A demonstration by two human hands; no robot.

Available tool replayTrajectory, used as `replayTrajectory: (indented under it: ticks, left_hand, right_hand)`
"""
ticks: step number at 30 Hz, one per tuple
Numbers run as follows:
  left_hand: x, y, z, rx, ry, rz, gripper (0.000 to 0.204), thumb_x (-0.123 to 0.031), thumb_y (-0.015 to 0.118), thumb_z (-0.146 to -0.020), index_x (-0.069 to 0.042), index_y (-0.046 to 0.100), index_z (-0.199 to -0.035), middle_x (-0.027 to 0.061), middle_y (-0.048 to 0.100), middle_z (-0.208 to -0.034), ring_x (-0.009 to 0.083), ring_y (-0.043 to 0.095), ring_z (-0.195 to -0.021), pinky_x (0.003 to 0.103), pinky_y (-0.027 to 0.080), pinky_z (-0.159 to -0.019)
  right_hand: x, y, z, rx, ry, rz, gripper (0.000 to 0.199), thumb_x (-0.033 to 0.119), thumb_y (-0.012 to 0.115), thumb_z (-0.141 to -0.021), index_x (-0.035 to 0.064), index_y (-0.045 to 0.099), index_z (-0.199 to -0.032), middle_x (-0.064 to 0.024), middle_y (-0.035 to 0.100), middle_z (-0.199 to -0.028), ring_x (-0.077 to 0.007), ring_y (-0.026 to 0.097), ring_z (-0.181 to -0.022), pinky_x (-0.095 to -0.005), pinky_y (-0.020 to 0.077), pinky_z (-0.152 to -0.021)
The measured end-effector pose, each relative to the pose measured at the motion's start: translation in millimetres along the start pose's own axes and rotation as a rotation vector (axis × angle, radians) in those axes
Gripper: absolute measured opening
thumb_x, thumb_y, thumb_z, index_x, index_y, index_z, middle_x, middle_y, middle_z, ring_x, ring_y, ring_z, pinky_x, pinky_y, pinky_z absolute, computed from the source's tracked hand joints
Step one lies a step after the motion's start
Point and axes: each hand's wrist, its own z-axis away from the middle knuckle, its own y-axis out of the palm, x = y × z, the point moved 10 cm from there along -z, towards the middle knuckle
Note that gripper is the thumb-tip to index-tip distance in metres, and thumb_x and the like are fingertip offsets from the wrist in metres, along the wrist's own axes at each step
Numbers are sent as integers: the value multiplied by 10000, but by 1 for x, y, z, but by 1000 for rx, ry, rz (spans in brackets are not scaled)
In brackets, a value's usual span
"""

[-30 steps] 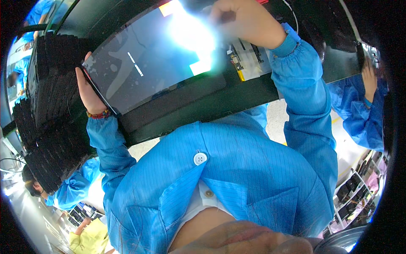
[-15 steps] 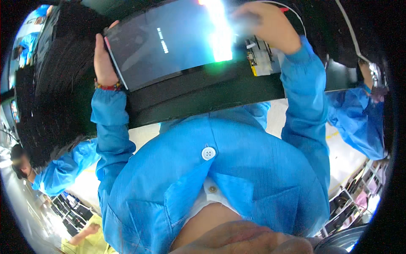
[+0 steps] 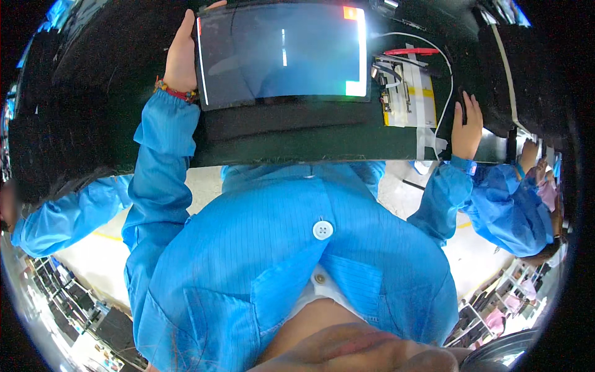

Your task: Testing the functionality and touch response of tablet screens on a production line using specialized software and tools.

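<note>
My left hand grips the left edge of a flat dark display panel, its fingers partly hidden behind it. The panel is lit, with a white strip along its right side, a red corner above and a green corner below. Resting on the bench at the right, my right hand has its fingers stretched out; a dark strip shows between thumb and fingers, and I cannot tell if it is a thing or a gap. Between panel and right hand lies a taped circuit-and-battery assembly, joined to the panel side by dark leads.
A slim red tool or pen lies above the assembly. A white cable curves around it down to tape at the bench edge. Another person's blue sleeve is at the right, and one more sleeve at the left.
The panel has turned level and shifted right in view, and its bright glare has narrowed to a strip. My right hand has left the panel's right side and come down to the bench at right.
</note>
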Motion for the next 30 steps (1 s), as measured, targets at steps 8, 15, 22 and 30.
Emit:
replayTrajectory:
  ticks: [8, 15, 22, 30]
  left_hand:
    - [-4, -5, 4, -158, 28, -133, 513, -402, 229, -983, -85, 331, -1373, 125, 489, -1272, 264, 498, -1120, 386, 389, -977]
    - [-3, -11, 8, -268, 36, -148, 514, -408, 224, -982, -83, 350, -1360, 130, 500, -1260, 271, 508, -1108, 395, 397, -967]
    - [0, -1, -2, -16, -13, -26, 528, -424, 206, -978, -93, 338, -1368, 139, 505, -1253, 291, 515, -1101, 412, 401, -966]
    - [1, 3, 1, 43, -13, -25, 524, -418, 200, -980, -97, 329, -1373, 136, 492, -1272, 282, 501, -1128, 406, 384, -986]
  right_hand:
    - [-3, -4, 0, 10, 48, -8, 329, 234, 528, -896, 93, 568, -1191, -184, 512, -1246, -360, 438, -1192, -428, 346, -992]
    - [160, -52, -3, -65, -294, -209, 273, 145, 597, -796, 119, 642, -1064, -113, 525, -1232, -317, 418, -1209, -433, 326, -1005]
    - [234, -33, 6, 159, -462, -359, 290, 195, 653, -753, 179, 655, -1042, -78, 482, -1286, -353, 345, -1252, -484, 280, -1034]
    - [192, -16, -65, 183, -433, -515, 307, 120, 589, -807, 87, 594, -1112, -127, 526, -1205, -320, 475, -1144, -386, 390, -967]
